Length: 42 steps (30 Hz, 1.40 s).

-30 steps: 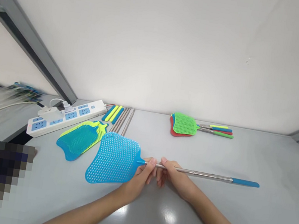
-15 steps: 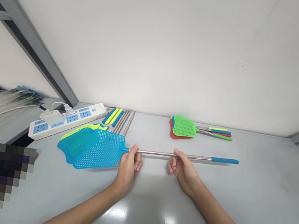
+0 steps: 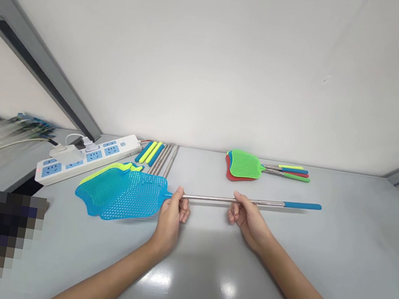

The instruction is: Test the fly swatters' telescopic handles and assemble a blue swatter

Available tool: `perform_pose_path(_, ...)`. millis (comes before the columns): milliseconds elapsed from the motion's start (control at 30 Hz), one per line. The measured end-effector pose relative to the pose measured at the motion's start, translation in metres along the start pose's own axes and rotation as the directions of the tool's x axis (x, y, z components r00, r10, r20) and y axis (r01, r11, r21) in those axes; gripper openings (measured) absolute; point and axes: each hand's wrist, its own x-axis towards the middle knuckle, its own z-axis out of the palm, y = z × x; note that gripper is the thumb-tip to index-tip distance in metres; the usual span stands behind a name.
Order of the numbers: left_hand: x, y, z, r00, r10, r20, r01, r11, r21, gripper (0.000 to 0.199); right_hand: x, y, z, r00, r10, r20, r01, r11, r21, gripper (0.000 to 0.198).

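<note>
A blue fly swatter (image 3: pixel 140 198) with a metal telescopic rod and a blue grip lies level across both my hands, above the table. My left hand (image 3: pixel 171 218) is closed on the rod close to the swatter's head, thumb on top. Further along, my right hand (image 3: pixel 249 220) pinches the rod between thumb and curled fingers, left of the blue grip. Behind the held head, more swatter heads, one blue (image 3: pixel 96 191) and one yellow (image 3: pixel 105 171), lie on the table and are partly covered by it.
Blue and yellow grip sleeves (image 3: pixel 151 153) and metal rods (image 3: pixel 167 160) lie at the back. A white power strip (image 3: pixel 88 157) with plugs stands left of them. Stacked swatters, green on top (image 3: pixel 245 165), lie near the wall. Bagged items (image 3: pixel 15 140) sit far left. A pixelated patch hides the lower left.
The grip end of the swatter has risen slightly with my right hand, so the rod now tilts up a little to the right. The whole view has shifted slightly.
</note>
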Motion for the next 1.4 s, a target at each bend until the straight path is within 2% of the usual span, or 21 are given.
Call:
perform_pose_path(133, 0.002, 0.000, -0.002, 0.999, 0.022, -0.031, -0.024, 0.999, -0.043, 0.042, 0.002, -0.001, -0.004, 1.000, -0.026, -0.018, 0.026, 0.999, 0.025, 0.040)
perform_pose_path(333, 0.009, 0.003, -0.006, 0.993, 0.065, -0.102, -0.077, 0.990, -0.116, 0.041, 0.006, -0.009, -0.014, 0.993, -0.060, -0.106, 0.065, 0.996, 0.053, 0.039)
perform_pose_path(433, 0.010, 0.005, -0.007, 0.992, 0.092, -0.086, -0.102, 0.988, -0.119, 0.040, 0.003, -0.013, -0.012, 0.996, -0.053, -0.077, 0.054, 0.998, 0.012, 0.041)
perform_pose_path(533, 0.007, 0.006, -0.007, 0.996, 0.086, 0.015, -0.086, 0.996, -0.026, 0.041, -0.002, -0.010, -0.003, 1.000, -0.022, 0.022, 0.023, 0.999, -0.045, 0.043)
perform_pose_path(667, -0.001, 0.006, -0.005, 0.979, 0.062, 0.196, -0.104, 0.971, 0.214, 0.040, -0.011, 0.003, 0.012, 0.979, 0.066, 0.191, -0.049, 0.994, -0.096, 0.041)
perform_pose_path(767, -0.008, 0.008, -0.003, 0.936, 0.007, 0.351, -0.131, 0.934, 0.332, 0.039, -0.016, 0.011, 0.019, 0.954, 0.107, 0.278, -0.070, 0.988, -0.138, 0.039)
perform_pose_path(833, -0.011, 0.009, -0.001, 0.880, -0.075, 0.470, -0.115, 0.925, 0.363, 0.039, -0.017, 0.012, 0.020, 0.949, 0.116, 0.294, -0.073, 0.986, -0.153, 0.040)
perform_pose_path(900, -0.013, 0.010, 0.001, 0.835, -0.140, 0.533, -0.077, 0.928, 0.365, 0.042, -0.017, 0.012, 0.020, 0.957, 0.109, 0.267, -0.068, 0.985, -0.159, 0.039)
perform_pose_path(1033, -0.011, 0.009, 0.006, 0.832, -0.230, 0.505, 0.097, 0.957, 0.275, 0.045, -0.014, 0.016, 0.020, 0.996, 0.032, 0.080, -0.018, 0.986, -0.165, 0.043)
perform_pose_path(1133, -0.009, 0.010, 0.011, 0.815, -0.278, 0.509, 0.209, 0.959, 0.190, 0.043, -0.012, 0.021, 0.023, 0.999, -0.007, -0.033, 0.004, 0.997, -0.082, 0.046)
perform_pose_path(1300, -0.009, 0.018, 0.012, 0.804, -0.268, 0.530, 0.212, 0.963, 0.165, 0.045, -0.008, 0.020, 0.022, 0.996, -0.037, -0.079, 0.038, 0.999, 0.004, 0.046)
perform_pose_path(1400, -0.007, 0.022, 0.008, 0.820, -0.245, 0.518, 0.198, 0.969, 0.146, 0.044, -0.005, 0.013, 0.012, 0.989, -0.050, -0.139, 0.057, 0.997, 0.046, 0.045)
